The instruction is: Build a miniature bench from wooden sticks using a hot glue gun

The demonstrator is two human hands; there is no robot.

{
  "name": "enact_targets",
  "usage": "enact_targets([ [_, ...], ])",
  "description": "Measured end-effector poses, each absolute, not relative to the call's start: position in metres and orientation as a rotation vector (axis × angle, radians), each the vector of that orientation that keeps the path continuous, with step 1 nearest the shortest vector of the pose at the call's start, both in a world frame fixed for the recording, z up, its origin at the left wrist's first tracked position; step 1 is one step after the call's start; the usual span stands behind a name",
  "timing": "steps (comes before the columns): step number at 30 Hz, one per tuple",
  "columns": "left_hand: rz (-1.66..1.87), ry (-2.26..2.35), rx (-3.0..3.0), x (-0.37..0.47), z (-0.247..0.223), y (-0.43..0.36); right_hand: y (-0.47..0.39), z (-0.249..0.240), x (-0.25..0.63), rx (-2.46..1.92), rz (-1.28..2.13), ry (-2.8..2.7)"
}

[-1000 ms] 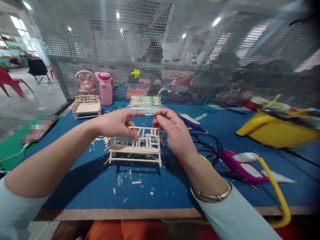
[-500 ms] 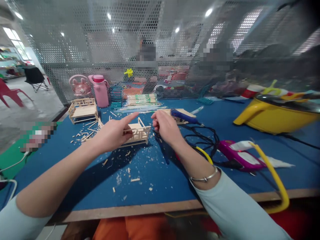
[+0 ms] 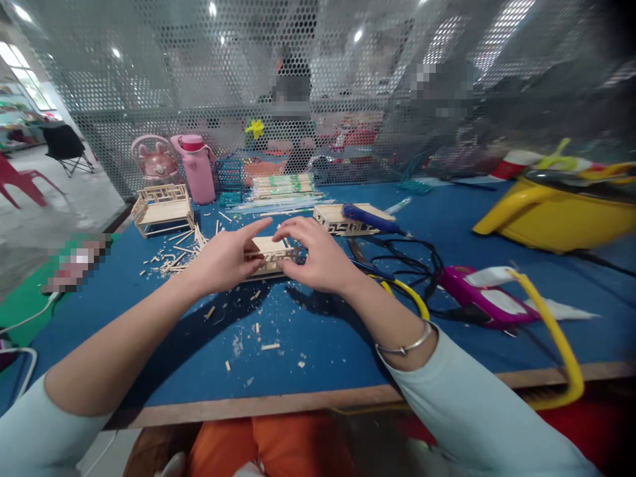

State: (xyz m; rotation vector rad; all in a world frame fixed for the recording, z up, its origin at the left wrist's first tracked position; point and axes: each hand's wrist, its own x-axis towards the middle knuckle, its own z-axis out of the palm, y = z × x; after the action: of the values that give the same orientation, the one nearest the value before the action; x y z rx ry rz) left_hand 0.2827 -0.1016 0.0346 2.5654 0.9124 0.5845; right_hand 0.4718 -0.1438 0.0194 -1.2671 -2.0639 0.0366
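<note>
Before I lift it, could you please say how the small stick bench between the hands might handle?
The small stick bench is probably light, given how thinly it's built. Its slender rails could snap if squeezed; the boxy shape shouldn't roll.

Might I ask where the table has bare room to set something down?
Bare surface shows between the phone and left forearm, and between the blue tool and yellow container. It is crowded around the left hand and right hand: scraps leftward, black cables rightward.
</note>
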Motion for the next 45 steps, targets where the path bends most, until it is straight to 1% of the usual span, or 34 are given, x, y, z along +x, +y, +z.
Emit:
enact_targets([
  [5, 0.650, 0.873, 2.532, 0.280, 0.027, -0.100, -0.139, 0.012, 0.469, -1.307, 0.105, -2.037],
  [10, 0.712, 0.900, 2.508, 0.278, 0.021, -0.101, -0.140, 0.015, 0.469, -1.225, 0.078, -2.054],
  [19, 0.705, 0.867, 2.503, 0.279, 0.025, -0.103, -0.138, 0.015, 0.460, -1.237, 0.034, -2.091],
  [27, 0.697, 0.876, 2.526, 0.279, 0.022, -0.101, -0.129, 0.018, 0.459, -1.251, 0.168, -2.098],
  [37, 0.743, 0.935, 2.534, 0.280, 0.024, -0.106, -0.130, 0.022, 0.462, -1.226, 0.185, -2.154],
  [42, 0.761, 0.965, 2.547, 0.280, 0.023, -0.105, -0.138, 0.027, 0.474, -1.351, 0.257, -2.151],
  [45, 0.760, 0.965, 2.521, 0.280, 0.024, -0.105, -0.142, 0.029, 0.474, -1.275, 0.200, -2.139],
])
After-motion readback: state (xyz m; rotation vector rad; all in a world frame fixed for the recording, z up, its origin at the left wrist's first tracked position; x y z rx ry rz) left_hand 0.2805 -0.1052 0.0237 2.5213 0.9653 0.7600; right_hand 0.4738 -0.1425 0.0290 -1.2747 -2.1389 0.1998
